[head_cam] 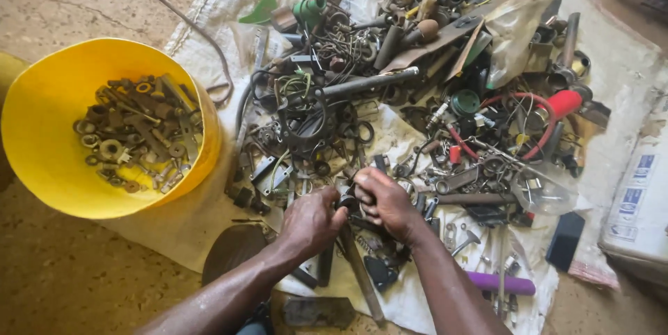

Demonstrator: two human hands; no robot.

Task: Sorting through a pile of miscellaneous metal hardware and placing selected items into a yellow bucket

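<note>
both hands, left hand (311, 222) and right hand (384, 203), close together around a small dark metal part (346, 199) near the middle of a white cloth (188, 217) (heaped with scrap hardware). a yellow bucket (42, 133) of bolts sits left.

yellow bucket (42, 133) | red handle (563, 103) | purple tube (501, 283) | green fittings (311, 1)
</note>
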